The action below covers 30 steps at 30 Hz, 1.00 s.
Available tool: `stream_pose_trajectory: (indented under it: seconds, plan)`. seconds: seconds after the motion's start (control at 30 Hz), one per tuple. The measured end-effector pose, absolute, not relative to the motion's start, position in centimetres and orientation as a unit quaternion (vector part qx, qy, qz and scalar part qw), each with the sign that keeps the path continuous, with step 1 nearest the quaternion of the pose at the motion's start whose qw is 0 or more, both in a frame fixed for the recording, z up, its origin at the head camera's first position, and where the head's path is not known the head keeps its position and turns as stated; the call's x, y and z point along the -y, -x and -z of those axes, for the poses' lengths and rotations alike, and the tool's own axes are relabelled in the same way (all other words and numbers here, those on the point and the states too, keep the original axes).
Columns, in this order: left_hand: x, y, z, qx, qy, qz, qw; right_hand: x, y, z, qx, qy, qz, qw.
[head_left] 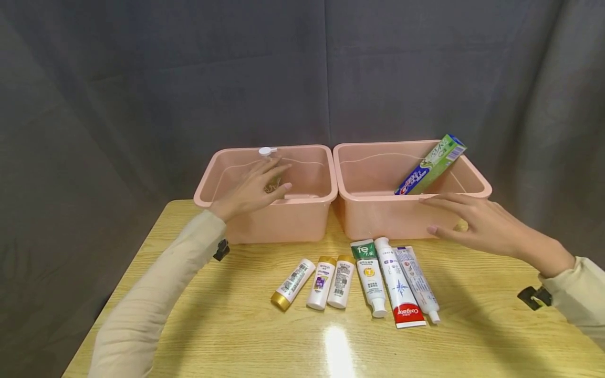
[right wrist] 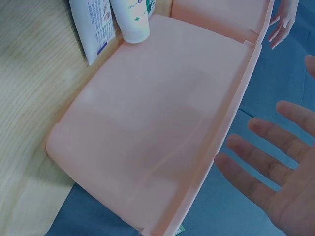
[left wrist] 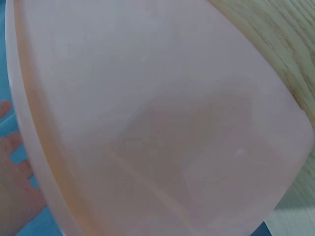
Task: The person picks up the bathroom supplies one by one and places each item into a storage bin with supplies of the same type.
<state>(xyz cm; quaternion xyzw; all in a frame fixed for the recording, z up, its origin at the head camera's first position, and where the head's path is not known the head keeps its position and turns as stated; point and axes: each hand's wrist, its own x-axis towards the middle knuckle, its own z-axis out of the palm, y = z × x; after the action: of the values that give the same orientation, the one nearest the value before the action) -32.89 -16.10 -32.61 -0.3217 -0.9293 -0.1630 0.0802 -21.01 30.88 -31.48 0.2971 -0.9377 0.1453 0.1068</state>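
Note:
My left hand (head_left: 252,193) is over the left pink bin (head_left: 279,223), fingers spread and thumb apart. Behind its fingers, partly hidden, stands a bottle with a white pump top (head_left: 267,151) inside that bin. At the front rim of the right pink bin (head_left: 378,218), my right hand (head_left: 482,223) hovers with its fingers extended and holds nothing; the right wrist view shows its fingers (right wrist: 266,162) spread apart. A green and blue toothpaste box (head_left: 432,165) leans inside the right bin, its upper end above the rim.
Before the bins lie three small white bottles with gold caps (head_left: 293,283) and three toothpaste tubes: a green and white one (head_left: 371,278), a red and white Colgate one (head_left: 402,286) and a white one (head_left: 417,283). A grey curtain (head_left: 302,68) hangs behind the wooden table (head_left: 246,336).

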Motion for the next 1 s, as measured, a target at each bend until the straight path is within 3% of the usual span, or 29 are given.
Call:
stream_pose_trajectory:
  seconds: [0.43,0.7,1.0]
  plan:
    - [15.2,33.0,32.7,0.936,0.311,0.153,0.063,-30.5,21.7,32.8,0.906,-0.373,-0.123,0.157]
    - [14.5,33.0,32.7,0.932,0.325,0.142,0.070,-30.7,22.0,33.8,0.912,-0.363,-0.129,0.138]
    - [13.9,33.0,32.7,0.931,0.332,0.131,0.071,-30.7,22.0,35.0,0.916,-0.349,-0.178,0.081]
